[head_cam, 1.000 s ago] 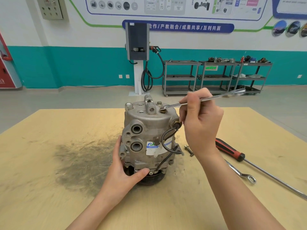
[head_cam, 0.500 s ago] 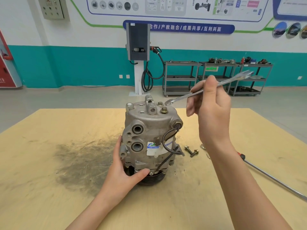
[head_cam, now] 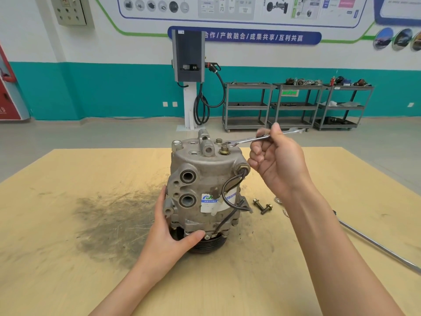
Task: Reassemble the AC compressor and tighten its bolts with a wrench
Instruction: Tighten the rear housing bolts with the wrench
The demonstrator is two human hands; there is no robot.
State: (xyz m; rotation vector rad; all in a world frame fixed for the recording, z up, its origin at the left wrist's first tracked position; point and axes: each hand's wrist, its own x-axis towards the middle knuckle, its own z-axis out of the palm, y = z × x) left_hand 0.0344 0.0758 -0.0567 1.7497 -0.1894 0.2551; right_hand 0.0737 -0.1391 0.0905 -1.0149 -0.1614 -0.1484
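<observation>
Your left hand (head_cam: 169,233) grips the base of the grey cast-metal AC compressor (head_cam: 205,190), upright mid-worktop; keep it braced. Your right hand's fingers (head_cam: 258,156) clench the slim steel wrench (head_cam: 250,139); seat its head squarely on the brass-coloured top bolt (head_cam: 224,151) before pulling.

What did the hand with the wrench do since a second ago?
The right hand lifted the wrench off the bolt on top of the compressor, swung it up and away, then brought it back down so its ring end sits just above that bolt again. It kept hold of the wrench throughout. The left hand stayed gripping the compressor's lower side, and the compressor did not move.
</observation>
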